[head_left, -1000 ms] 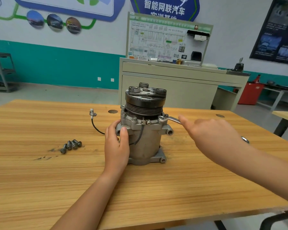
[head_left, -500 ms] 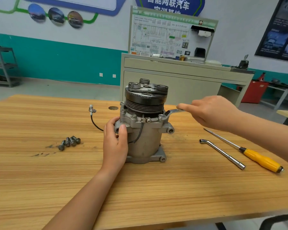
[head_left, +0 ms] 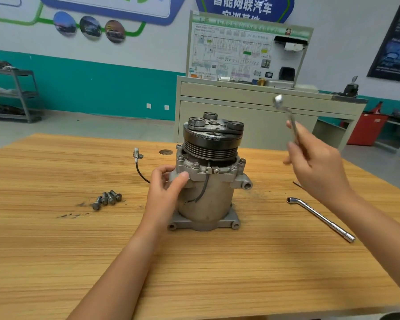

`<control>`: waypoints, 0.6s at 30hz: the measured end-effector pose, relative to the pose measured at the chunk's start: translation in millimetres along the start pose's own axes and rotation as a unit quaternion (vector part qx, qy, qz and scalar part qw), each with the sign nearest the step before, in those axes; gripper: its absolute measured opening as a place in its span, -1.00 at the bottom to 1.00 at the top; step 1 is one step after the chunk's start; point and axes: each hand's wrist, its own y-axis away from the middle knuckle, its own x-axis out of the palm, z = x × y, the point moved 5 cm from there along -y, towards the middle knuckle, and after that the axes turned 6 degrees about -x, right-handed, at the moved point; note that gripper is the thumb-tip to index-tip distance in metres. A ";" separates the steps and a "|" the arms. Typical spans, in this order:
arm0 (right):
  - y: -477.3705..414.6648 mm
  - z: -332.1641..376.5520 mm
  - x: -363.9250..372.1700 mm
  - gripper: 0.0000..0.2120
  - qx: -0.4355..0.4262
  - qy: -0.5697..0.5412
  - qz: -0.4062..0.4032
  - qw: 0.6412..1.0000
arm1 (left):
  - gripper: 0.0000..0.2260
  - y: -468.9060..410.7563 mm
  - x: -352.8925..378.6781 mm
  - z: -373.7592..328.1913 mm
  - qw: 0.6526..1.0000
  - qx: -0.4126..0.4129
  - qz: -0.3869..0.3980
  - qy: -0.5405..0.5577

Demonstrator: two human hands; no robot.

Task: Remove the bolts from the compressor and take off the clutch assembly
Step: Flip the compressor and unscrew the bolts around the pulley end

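- Nearby, the striped wooden table (head_left: 217,273) held everything.
- The left hand (head_left: 164,192) curled round the side of the dull grey metal compressor (head_left: 208,199), which stood upright mid-table with the round, black, ribbed clutch assembly (head_left: 213,139) on top.
- A few loose grey bolts (head_left: 106,199) lay to its left.
- A shiny bent bar (head_left: 321,219) lay to its right.
- The right hand (head_left: 316,167) gripped a thin shiny wrench (head_left: 286,114) up in the air.

The compressor (head_left: 206,199) was dull grey, clutch assembly (head_left: 211,140) black — table (head_left: 56,250) showed streaked honey-brown grain; wall band (head_left: 102,88) teal, wrench (head_left: 279,100) silver.
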 end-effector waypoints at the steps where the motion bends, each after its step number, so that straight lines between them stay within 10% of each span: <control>1: 7.6 6.0 -4.0 -0.63 -0.002 0.000 0.010 1.000 | -0.72 0.6 -0.7 -1.3 0.999 0.001 0.028 -0.020; 11: 30.1 59.7 12.9 -0.62 0.022 0.027 0.225 0.974 | -0.50 11.0 8.3 -11.2 0.986 0.005 -0.001 -0.168; 18: 25.3 54.5 12.8 -0.58 0.064 0.109 0.210 0.970 | -0.51 48.1 47.9 -15.1 0.965 0.065 -0.148 -0.204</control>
